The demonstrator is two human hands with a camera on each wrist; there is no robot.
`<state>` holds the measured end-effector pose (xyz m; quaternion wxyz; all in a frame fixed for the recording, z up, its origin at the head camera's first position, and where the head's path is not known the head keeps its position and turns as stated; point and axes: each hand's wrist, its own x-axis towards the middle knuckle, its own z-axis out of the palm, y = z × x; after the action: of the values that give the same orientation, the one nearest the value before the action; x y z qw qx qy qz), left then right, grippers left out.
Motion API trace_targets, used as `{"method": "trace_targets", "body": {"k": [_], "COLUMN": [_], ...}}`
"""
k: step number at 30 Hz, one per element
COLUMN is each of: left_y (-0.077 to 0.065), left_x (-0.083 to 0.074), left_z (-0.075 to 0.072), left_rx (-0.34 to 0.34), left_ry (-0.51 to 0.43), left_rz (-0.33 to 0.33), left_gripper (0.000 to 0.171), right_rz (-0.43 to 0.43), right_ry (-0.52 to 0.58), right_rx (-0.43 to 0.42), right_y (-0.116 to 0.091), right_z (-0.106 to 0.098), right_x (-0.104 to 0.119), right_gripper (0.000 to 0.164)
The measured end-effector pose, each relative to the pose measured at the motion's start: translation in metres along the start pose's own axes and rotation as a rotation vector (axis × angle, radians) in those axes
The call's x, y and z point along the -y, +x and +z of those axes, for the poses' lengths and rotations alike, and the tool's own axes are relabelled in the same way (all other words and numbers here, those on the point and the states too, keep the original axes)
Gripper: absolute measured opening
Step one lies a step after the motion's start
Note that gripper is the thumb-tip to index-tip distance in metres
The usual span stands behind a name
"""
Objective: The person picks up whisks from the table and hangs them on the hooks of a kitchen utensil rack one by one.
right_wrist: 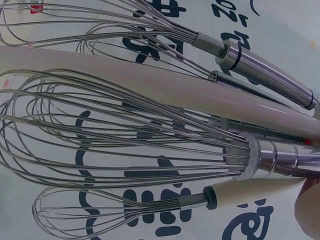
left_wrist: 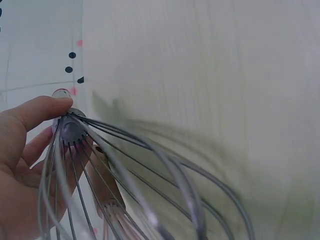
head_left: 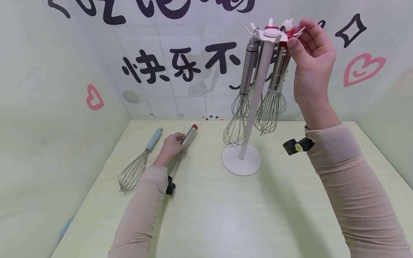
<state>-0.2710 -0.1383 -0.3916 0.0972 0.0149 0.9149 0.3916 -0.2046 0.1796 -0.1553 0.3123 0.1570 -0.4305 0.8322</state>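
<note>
My left hand (head_left: 173, 146) grips a metal-handled whisk (head_left: 190, 135) with a red end, low over the left part of the table. In the left wrist view its wires (left_wrist: 150, 200) spread in front of the thumb and fingers. At the top of a white whisk stand (head_left: 258, 96), my right hand (head_left: 313, 53) pinches the red end of a hanging steel-handled whisk (head_left: 278, 73); the fingertips are partly hidden. Other whisks hang there, one with a steel handle (head_left: 248, 66), one with a cream handle (right_wrist: 250, 192).
To the left of my left hand, a whisk with a light blue handle (head_left: 155, 139) lies on the table (head_left: 206, 215). The stand's round white base (head_left: 232, 166) rests near the table's back. A printed sheet (head_left: 180, 104) hangs behind; a blue object (head_left: 65, 229) shows at the left edge.
</note>
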Motion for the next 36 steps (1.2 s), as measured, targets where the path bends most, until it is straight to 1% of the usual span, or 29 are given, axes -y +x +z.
{"method": "trace_targets", "body": {"k": [5, 10, 17, 22, 26, 31, 36], "left_y": [0.001, 0.001, 0.0, -0.001, -0.002, -0.007, -0.009], "left_x": [-0.005, -0.01, -0.021, -0.029, -0.036, -0.048, -0.061], "left_z": [-0.001, -0.002, -0.005, -0.008, -0.01, -0.011, -0.011], "left_rx": [0.0, 0.005, 0.0, -0.009, -0.032, -0.076, -0.126], "left_ry": [-0.024, -0.064, -0.086, -0.151, -0.217, -0.29, -0.334], "left_rz": [0.023, 0.027, 0.052, 0.066, 0.07, 0.081, 0.098], "left_gripper": [0.057, 0.056, 0.059, 0.059, 0.059, 0.057, 0.057], "right_rz": [0.005, 0.011, 0.018, 0.023, 0.024, 0.021, 0.019], "right_ry": [-0.002, -0.012, -0.018, -0.016, -0.012, -0.021, -0.021], "right_rx": [0.007, 0.008, 0.005, 0.005, 0.007, 0.01, 0.009], "right_y": [-0.001, -0.001, -0.002, -0.002, -0.002, -0.002, -0.001], "right_z": [0.0, 0.0, 0.0, 0.0, 0.001, 0.001, 0.0], "right_x": [0.001, 0.001, 0.002, 0.003, 0.003, 0.003, 0.003], "right_gripper": [0.025, 0.024, 0.024, 0.024, 0.025, 0.025, 0.024]}}
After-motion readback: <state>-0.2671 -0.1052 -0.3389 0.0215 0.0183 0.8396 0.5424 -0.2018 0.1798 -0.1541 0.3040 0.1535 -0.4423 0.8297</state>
